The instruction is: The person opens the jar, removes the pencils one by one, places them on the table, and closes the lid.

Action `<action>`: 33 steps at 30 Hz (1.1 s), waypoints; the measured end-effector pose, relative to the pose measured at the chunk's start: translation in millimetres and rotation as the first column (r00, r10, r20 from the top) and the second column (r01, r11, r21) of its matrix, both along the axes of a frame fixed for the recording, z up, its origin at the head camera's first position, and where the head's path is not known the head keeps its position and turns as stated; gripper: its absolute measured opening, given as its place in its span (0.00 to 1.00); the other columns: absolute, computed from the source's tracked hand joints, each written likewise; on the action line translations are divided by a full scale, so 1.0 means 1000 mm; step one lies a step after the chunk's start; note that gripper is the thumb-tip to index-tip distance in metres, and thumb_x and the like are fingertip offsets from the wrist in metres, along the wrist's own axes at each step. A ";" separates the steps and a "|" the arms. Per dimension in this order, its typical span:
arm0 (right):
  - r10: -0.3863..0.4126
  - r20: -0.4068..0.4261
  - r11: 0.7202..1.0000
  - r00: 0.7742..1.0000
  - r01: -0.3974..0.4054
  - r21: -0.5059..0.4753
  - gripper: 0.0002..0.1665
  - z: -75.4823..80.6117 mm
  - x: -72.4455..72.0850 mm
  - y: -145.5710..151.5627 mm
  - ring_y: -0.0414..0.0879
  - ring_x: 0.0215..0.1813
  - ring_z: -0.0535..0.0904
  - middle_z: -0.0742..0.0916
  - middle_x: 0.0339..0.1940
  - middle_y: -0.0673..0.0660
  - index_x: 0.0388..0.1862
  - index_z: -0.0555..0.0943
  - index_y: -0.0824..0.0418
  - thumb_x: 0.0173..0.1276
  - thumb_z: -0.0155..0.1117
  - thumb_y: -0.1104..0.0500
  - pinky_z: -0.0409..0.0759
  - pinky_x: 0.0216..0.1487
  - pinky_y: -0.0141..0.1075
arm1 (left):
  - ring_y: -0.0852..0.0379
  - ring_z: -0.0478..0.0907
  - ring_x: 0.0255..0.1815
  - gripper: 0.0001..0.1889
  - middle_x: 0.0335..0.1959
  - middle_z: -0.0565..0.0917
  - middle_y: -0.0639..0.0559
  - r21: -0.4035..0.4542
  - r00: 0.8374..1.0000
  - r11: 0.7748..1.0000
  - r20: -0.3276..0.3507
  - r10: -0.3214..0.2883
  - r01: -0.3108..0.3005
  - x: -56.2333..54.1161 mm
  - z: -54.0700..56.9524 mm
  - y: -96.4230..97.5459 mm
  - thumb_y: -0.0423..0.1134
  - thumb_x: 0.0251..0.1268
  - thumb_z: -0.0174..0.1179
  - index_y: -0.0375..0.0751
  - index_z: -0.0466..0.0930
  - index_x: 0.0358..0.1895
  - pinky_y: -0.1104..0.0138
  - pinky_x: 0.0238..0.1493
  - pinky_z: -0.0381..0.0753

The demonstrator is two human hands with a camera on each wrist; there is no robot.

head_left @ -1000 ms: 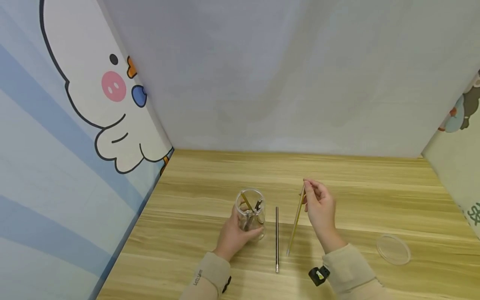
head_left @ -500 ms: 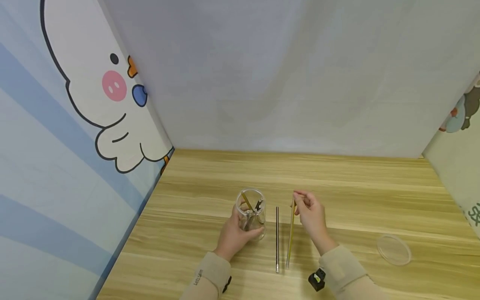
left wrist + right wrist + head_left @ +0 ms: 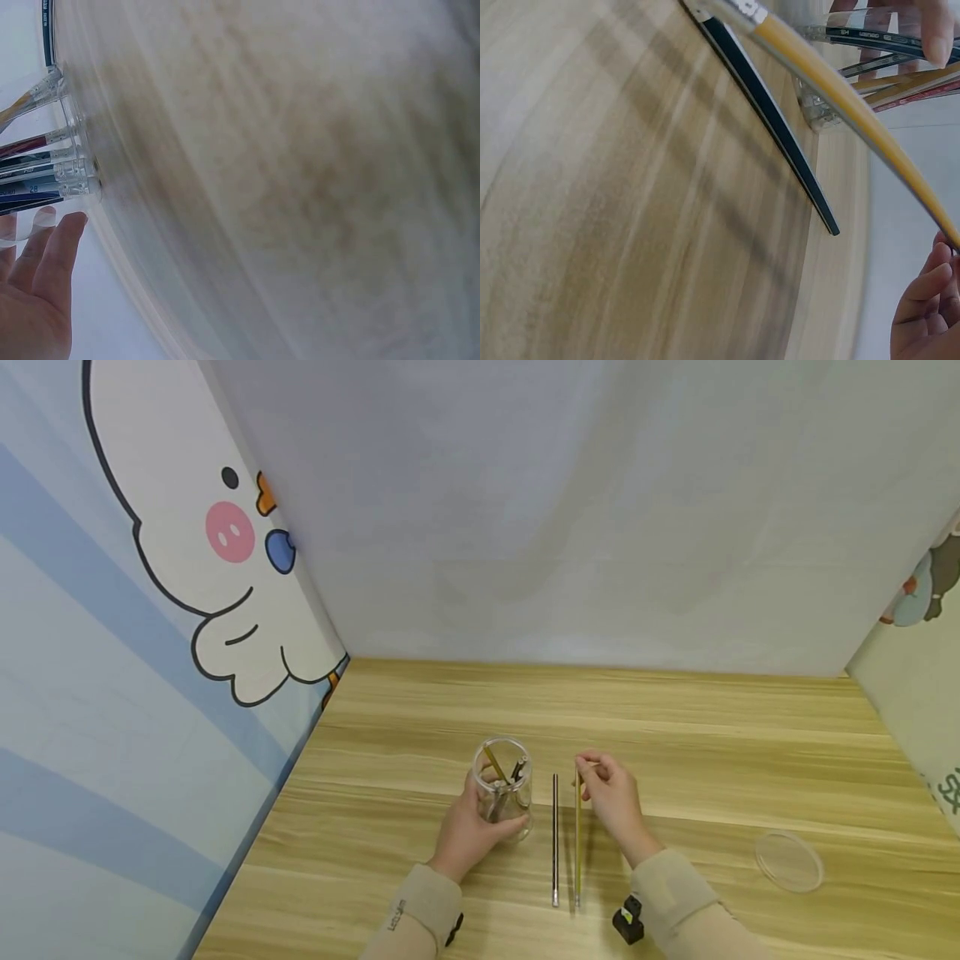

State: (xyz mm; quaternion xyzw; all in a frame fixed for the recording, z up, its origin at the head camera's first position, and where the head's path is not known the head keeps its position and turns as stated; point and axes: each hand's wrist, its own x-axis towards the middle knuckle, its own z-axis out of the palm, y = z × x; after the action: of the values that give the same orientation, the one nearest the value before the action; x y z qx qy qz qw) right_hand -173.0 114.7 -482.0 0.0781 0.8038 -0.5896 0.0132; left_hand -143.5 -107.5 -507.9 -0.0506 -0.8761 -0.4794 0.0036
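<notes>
My left hand (image 3: 467, 837) grips a clear jar (image 3: 527, 795) that holds several pencils, one of them yellow (image 3: 493, 760). In the left wrist view, the pencils' lower ends (image 3: 71, 171) show through the jar wall beside the fingers. My right hand (image 3: 617, 799) pinches another yellow pencil (image 3: 578, 847) by its far end. Its capped near end points toward me. Just left of it, and nearly parallel, a dark pencil (image 3: 555, 843) lies on the table. In the right wrist view, the yellow pencil (image 3: 844, 97) crosses in front of the dark pencil (image 3: 772, 124).
A round clear lid (image 3: 789, 862) lies flat on the wood-grain table (image 3: 697, 727), to the right of my right sleeve. A pale wall (image 3: 562, 568) rises behind the table. A printed panel with cartoon figures (image 3: 172, 510) stands on the left.
My right hand has moved left and toward me with the yellow pencil. The pencil has swung from slanted to nearly parallel with the dark one. The left hand and jar have stayed put.
</notes>
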 end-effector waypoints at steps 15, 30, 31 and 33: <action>-0.004 0.053 1.000 0.999 0.003 0.018 0.20 -0.013 -0.008 -0.005 0.45 0.26 0.77 0.81 0.23 0.51 0.57 0.79 0.66 0.77 0.55 0.53 0.69 0.20 0.27 | 0.38 0.79 0.61 0.50 0.62 0.80 0.41 -0.010 1.000 1.000 -0.006 0.003 -0.003 0.001 -0.001 0.000 0.53 0.47 0.77 0.53 0.57 0.74 0.42 0.61 0.77; 0.009 0.069 0.999 0.998 -0.012 0.039 0.19 -0.024 -0.014 -0.005 0.44 0.25 0.77 0.81 0.24 0.54 0.54 0.79 0.68 0.77 0.55 0.54 0.71 0.20 0.26 | 0.38 0.79 0.60 0.51 0.63 0.80 0.40 -0.013 1.000 1.000 0.002 0.001 0.000 0.000 0.000 0.000 0.53 0.47 0.77 0.52 0.57 0.74 0.42 0.61 0.77; 0.008 0.070 0.999 0.998 -0.011 0.040 0.19 -0.025 -0.014 -0.006 0.44 0.25 0.77 0.81 0.24 0.55 0.53 0.79 0.68 0.77 0.55 0.54 0.71 0.21 0.26 | 0.38 0.79 0.60 0.51 0.63 0.80 0.40 -0.014 1.000 1.000 0.004 0.001 -0.001 0.000 0.000 0.000 0.54 0.47 0.77 0.52 0.57 0.74 0.42 0.61 0.77; 0.006 0.074 0.999 0.997 -0.010 0.047 0.18 -0.027 -0.015 -0.006 0.43 0.24 0.76 0.81 0.24 0.55 0.53 0.79 0.69 0.76 0.56 0.55 0.71 0.21 0.26 | 0.38 0.79 0.60 0.51 0.63 0.80 0.40 -0.013 1.000 1.000 0.007 0.002 -0.002 0.000 0.000 0.000 0.54 0.47 0.77 0.52 0.57 0.74 0.42 0.61 0.78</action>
State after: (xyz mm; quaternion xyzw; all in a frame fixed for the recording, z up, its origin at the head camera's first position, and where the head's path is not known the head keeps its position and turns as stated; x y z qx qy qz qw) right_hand -187.5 108.5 -508.8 0.0971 0.8169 -0.5669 0.0434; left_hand -143.8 -107.6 -507.4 -0.0481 -0.8793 -0.4739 0.0005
